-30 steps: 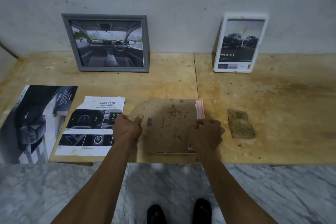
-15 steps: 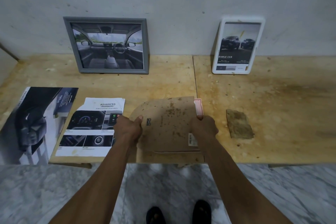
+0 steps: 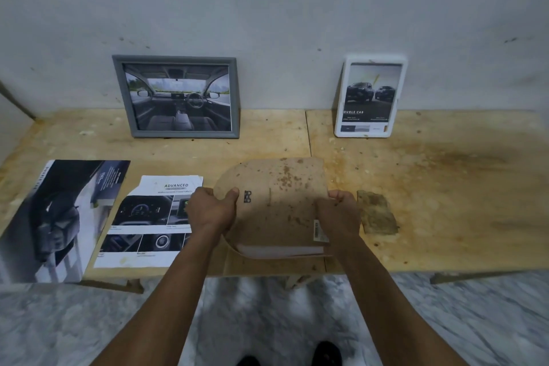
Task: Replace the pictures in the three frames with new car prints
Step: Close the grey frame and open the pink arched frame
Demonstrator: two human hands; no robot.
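Observation:
A pink frame with its brown, stained backing board (image 3: 276, 205) facing up is raised off the wooden table, its far edge tipped up. My left hand (image 3: 212, 209) grips its left edge, thumb on the board. My right hand (image 3: 338, 214) grips its right edge. The frame's pale lower edge (image 3: 279, 249) shows under the board. A grey frame (image 3: 178, 96) with a car interior print leans on the wall at the left. A white frame (image 3: 370, 98) with a print of two dark cars leans on the wall at the right.
A loose print of a dashboard headed ADVANCED (image 3: 148, 223) lies left of my left hand. A larger dark car brochure (image 3: 59, 217) lies at the far left, overhanging the table edge. A small brown stained piece (image 3: 375, 212) lies right of my right hand. Marble floor lies below the table (image 3: 445, 187).
The pink frame has come up from lying flat to being held off the table by both hands. My right hand slid from its near right corner up along the right edge.

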